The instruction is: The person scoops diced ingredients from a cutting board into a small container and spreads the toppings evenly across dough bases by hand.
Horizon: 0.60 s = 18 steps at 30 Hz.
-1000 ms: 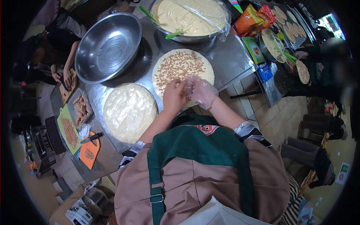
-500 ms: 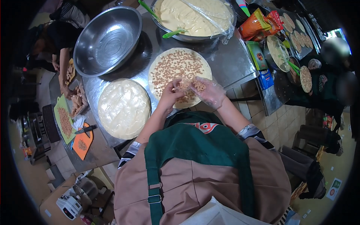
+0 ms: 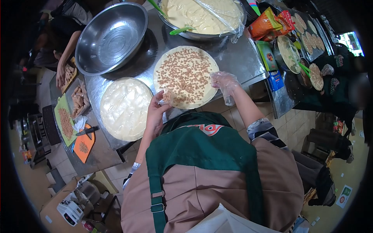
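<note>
In my left hand (image 3: 154,112) is a small clear cup (image 3: 166,97) with brown chopped bits inside, held at the near left edge of a round pale base (image 3: 213,64). Brown chopped bits are scattered over most of that base, with a pale rim showing. My right hand (image 3: 226,84), in a loose clear plastic glove, is at the base's right edge, its fingers curled down; what they hold is hidden. Left of the base lies a second round (image 3: 126,108), covered in glossy whitish cream or batter.
A large steel bowl (image 3: 110,39) stands at the back left. Another bowl (image 3: 202,37) holds pale batter and green-handled utensils under plastic film. A knife (image 3: 87,131) rests on an orange board (image 3: 84,149). A person's hand (image 3: 61,75) works at the left; others stand right.
My hands have moved apart: the left with the cup toward the lower left of the base, the right to its right edge. The other person's hand at the left has moved farther back.
</note>
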{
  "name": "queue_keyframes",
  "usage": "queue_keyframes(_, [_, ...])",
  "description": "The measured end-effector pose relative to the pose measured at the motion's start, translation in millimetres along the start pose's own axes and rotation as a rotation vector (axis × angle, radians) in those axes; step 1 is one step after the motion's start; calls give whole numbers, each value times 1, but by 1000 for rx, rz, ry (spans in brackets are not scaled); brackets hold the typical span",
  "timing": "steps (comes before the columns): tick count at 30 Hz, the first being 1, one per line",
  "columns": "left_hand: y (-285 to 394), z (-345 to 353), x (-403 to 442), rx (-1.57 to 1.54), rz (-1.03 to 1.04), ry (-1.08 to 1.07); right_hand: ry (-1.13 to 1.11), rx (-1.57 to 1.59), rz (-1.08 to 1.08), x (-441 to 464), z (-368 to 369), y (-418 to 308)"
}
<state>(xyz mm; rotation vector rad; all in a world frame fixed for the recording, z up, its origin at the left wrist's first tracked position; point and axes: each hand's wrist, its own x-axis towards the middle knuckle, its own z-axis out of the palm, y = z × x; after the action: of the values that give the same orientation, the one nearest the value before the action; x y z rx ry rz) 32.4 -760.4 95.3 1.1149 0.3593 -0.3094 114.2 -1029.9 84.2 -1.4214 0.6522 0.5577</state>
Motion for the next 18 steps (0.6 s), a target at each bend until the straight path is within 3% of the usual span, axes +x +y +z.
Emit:
queue_keyframes(3, [3, 0, -4, 12, 4, -7, -110, 205, 10, -7, -9, 15])
queue_keyframes(10, [7, 1, -6, 39, 15, -15, -15, 208, 29, -24, 1, 37])
queue_keyframes(12, [5, -1, -4, 49, 18, -23, -25, 370, -1, -28, 8, 36])
queue_keyframes(18, [2, -7, -3, 63, -9, -51, 47, 219, 9, -31, 6, 49])
